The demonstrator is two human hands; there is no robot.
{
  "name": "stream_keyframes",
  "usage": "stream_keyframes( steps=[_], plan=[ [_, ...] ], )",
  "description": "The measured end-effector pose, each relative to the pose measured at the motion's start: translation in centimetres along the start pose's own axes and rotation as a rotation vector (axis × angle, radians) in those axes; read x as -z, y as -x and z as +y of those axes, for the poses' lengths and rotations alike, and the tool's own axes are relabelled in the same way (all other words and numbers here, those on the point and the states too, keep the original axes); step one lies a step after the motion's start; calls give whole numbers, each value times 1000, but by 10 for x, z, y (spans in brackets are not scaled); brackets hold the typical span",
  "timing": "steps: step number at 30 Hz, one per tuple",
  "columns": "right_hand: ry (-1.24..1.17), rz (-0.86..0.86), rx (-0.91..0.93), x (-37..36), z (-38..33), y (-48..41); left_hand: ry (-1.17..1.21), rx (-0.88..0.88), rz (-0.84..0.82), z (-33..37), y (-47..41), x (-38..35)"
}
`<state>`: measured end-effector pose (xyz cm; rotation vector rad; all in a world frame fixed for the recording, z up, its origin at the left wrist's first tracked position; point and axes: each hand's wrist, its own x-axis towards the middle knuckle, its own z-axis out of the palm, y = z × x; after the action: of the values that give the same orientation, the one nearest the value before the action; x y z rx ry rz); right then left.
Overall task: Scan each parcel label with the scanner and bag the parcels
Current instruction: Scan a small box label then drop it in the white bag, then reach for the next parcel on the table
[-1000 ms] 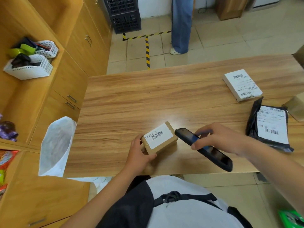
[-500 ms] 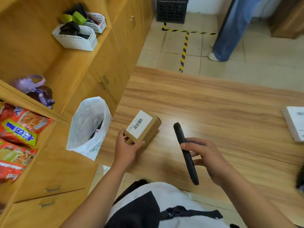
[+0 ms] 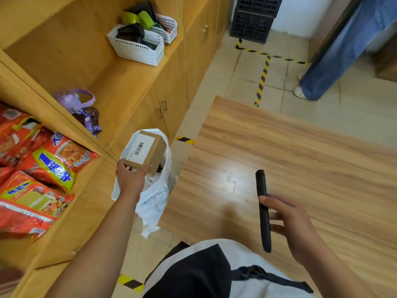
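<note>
One parcel point(image 3: 144, 152) gripped over bag point(image 3: 154, 196) by left fingers point(image 3: 146, 169), right fingers point(image 3: 276, 216) clasping scanner point(image 3: 263, 209) pointing away

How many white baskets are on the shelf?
2. The bigger white basket sits nearer the shelf's front edge; the smaller white basket is just behind it, to its right, touching or nearly so. More could be hidden out of view.

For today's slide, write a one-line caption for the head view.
Left hand holds labelled cardboard box over white bag; right hand grips scanner.
</note>
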<state>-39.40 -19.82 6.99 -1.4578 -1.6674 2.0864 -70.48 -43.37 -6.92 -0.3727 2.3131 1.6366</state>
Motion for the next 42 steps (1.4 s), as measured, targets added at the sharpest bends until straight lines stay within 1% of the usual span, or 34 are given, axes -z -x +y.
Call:
stream_keyframes(
  steps=[6,9,12,15,17,22,25,29,32,35,38,42],
  plan=[
    [-23,65,-16,-18,5,-5,-52,36,58,7,-45,12],
    [-47,80,-9,-21,9,-6,-142,47,61,5,-55,12],
    [-94,107,4,-24,16,-7,-282,177,66,1,-52,11],
    [-140,154,5,-23,20,-9,-300,247,21,-6,-36,8],
    [-158,171,15,-21,21,-9,-269,244,-43,-10,-24,3],
    [-202,215,35,-10,28,-6,-177,175,-274,-5,7,-24],
    [-237,244,33,3,31,0,-236,90,-401,7,30,-53],
    [-294,295,28,30,37,11,-355,-91,-580,25,68,-106],
    [-349,350,18,59,44,23,-396,-128,-723,34,108,-154],
    [-393,432,21,97,54,40,-445,-166,-835,39,161,-201],
    [-454,538,16,139,72,59,-491,-210,-998,40,219,-246],
    [-550,684,-27,195,103,85,-643,-317,-1165,35,294,-297]
  ],
)
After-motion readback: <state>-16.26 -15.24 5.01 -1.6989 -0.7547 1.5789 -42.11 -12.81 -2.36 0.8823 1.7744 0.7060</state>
